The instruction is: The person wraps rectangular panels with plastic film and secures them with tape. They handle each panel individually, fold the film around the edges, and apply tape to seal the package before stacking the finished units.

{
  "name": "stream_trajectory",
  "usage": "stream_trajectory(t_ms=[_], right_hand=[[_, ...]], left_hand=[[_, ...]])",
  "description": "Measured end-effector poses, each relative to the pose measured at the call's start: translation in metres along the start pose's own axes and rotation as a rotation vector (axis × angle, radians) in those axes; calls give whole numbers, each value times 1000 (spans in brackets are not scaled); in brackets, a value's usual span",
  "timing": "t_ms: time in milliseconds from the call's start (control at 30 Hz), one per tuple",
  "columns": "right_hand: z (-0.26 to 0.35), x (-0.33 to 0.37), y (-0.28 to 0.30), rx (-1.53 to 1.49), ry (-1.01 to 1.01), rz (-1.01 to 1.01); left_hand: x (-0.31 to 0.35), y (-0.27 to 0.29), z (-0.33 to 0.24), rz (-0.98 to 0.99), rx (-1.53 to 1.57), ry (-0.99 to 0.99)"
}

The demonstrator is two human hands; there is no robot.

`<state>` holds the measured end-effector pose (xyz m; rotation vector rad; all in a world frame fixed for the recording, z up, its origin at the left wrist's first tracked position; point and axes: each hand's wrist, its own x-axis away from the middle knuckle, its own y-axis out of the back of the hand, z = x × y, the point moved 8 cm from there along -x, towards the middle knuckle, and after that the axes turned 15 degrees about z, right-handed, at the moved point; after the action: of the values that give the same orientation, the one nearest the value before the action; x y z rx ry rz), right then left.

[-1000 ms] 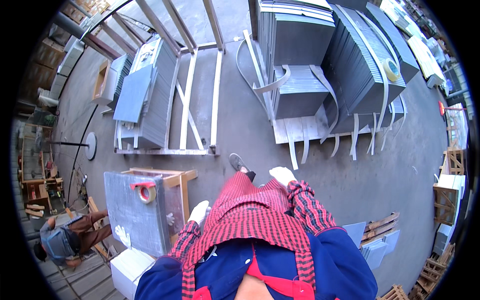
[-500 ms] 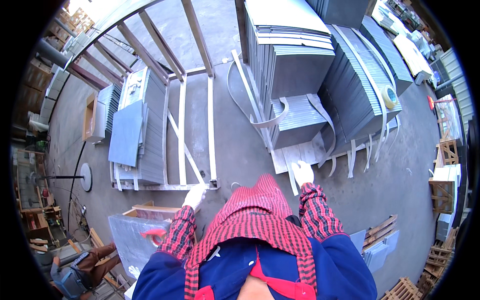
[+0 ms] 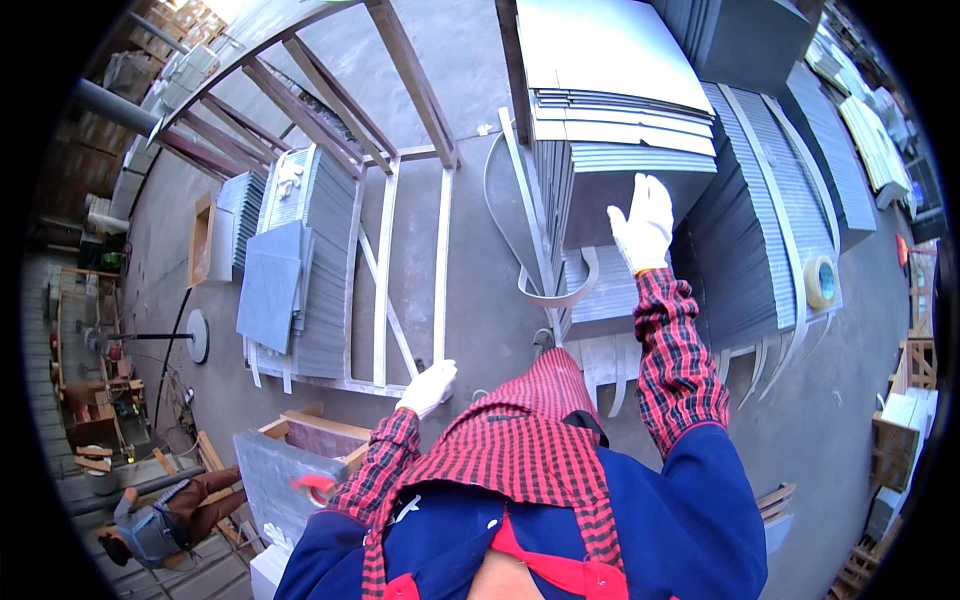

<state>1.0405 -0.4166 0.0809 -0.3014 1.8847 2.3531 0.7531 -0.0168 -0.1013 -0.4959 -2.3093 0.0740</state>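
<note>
One tall stack of panels [image 3: 640, 158] stands at upper centre. The gloved right hand [image 3: 643, 228] has risen in front, now the nearer of two hands: grip empty, thumb and fingers apart, contact unclear. The left hand [image 3: 430, 388] is by one rack [image 3: 442, 270], centre left; I cannot tell its grip. Two tape rolls: a yellowish roll [image 3: 821, 282] right, a red roll [image 3: 316, 488] lower left.

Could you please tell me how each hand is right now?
Left hand: nothing seen in it; open or closed cannot be told.
Right hand: open, fingers extended, nothing seen in it.
</note>
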Motion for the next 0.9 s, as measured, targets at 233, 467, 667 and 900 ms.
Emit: stream_trajectory(t_ms=[233,467,667,900], right_hand=[[-19,-31,-14,106,109,36],[-26,-34,-11,110,176,1],[-31,-27,-1,86,258,-41],[-45,-39,8,293,429,515]], left_hand=[[3,-1,-15,-269,107,76],[-24,-5,-6,-239,198,90],[-44,-3,-13,-196,272,72],[-31,-8,-61,-242,-749,21]])
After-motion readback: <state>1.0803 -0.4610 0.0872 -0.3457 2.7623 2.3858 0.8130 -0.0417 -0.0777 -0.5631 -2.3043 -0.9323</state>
